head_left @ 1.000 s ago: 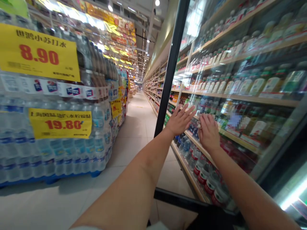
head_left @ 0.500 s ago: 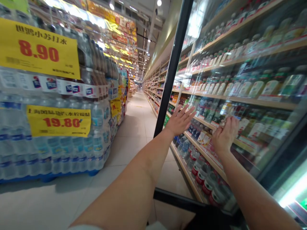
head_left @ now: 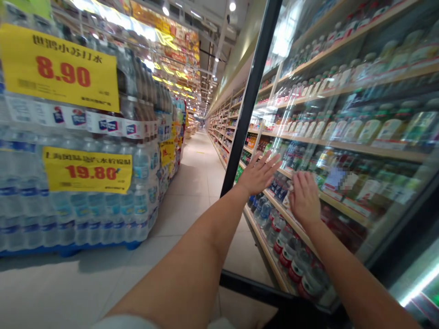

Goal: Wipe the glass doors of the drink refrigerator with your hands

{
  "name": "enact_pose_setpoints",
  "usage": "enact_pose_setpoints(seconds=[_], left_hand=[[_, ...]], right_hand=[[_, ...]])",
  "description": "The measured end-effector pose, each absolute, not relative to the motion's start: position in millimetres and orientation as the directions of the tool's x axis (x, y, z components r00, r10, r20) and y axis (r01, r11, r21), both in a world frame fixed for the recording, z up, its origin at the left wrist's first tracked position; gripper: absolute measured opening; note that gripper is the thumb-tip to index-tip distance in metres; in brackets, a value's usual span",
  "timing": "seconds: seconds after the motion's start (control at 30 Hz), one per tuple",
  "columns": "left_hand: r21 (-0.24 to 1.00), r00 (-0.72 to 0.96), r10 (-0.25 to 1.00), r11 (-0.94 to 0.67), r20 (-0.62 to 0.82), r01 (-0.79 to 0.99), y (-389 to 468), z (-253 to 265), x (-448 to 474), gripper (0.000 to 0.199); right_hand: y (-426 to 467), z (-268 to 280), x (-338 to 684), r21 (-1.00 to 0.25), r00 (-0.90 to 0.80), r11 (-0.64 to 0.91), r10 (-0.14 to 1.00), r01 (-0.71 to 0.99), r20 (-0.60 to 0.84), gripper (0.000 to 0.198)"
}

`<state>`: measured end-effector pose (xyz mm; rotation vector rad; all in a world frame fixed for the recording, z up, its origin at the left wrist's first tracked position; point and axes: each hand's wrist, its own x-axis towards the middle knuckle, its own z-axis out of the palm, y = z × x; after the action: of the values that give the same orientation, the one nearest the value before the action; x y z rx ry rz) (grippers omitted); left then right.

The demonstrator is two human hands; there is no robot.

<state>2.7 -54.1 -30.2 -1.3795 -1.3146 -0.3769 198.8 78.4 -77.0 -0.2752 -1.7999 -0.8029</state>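
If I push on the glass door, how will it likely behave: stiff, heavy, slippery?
The glass door will probably feel stiff, since a rigid-looking black frame edges it. It's likely heavy, as it extends well above and below the left hand. Its glossy, reflective surface may be slippery under a palm.

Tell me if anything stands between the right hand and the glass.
Only a small pale wad, held in the right hand, apparently against the glass; what it is can't be told. The left hand is beside, not between.
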Motion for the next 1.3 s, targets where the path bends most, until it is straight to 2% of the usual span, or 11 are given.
enact_pose_setpoints(seconds=[0.1,0.2,0.27,0.4,0.47,0.6,0.77,0.93,1.1,1.23,1.3], left_hand=[[-0.483,0.333,0.46,0.258,0.823,0.837,-54,-31,2,0.065],[-0.485,0.339,0.454,0.255,0.824,0.836,-53,-31,2,0.066],[-0.486,0.344,0.447,0.255,0.826,0.836,-52,-31,2,0.066],[-0.483,0.341,0.445,0.256,0.828,0.838,-51,-32,1,0.065],[-0.486,0.34,0.456,0.253,0.822,0.837,-52,-32,2,0.065],[-0.486,0.329,0.477,0.253,0.815,0.837,-54,-30,3,0.067],[-0.481,0.321,0.481,0.255,0.816,0.839,-55,-29,4,0.066],[-0.483,0.336,0.459,0.25,0.822,0.839,-54,-30,4,0.063],[-0.481,0.329,0.465,0.258,0.822,0.838,-55,-30,4,0.065],[-0.482,0.324,0.473,0.263,0.819,0.836,-55,-30,4,0.067],[-0.482,0.328,0.464,0.264,0.823,0.835,-54,-31,4,0.065]], right_hand=[[72,-73,192,0.456,-0.484,0.735,-0.199,0.501,0.852,0.062],[71,-67,187,0.273,-0.284,0.759,-0.121,0.591,0.951,0.062],[69,-64,184,0.23,-0.225,0.771,-0.116,0.594,0.968,0.063],[65,-63,182,0.418,-0.458,0.765,-0.182,0.489,0.87,0.061],[64,-62,182,0.41,-0.451,0.764,-0.176,0.499,0.875,0.061],[64,-58,182,0.251,-0.264,0.78,-0.114,0.573,0.958,0.064],[62,-58,182,0.417,-0.468,0.778,-0.181,0.47,0.865,0.063],[65,-53,183,0.164,-0.171,0.781,-0.074,0.603,0.982,0.062],[68,-58,185,0.375,-0.42,0.772,-0.155,0.513,0.894,0.062],[72,-59,187,0.197,-0.203,0.783,-0.093,0.589,0.975,0.063],[71,-58,188,0.207,-0.209,0.787,-0.102,0.581,0.973,0.064]])
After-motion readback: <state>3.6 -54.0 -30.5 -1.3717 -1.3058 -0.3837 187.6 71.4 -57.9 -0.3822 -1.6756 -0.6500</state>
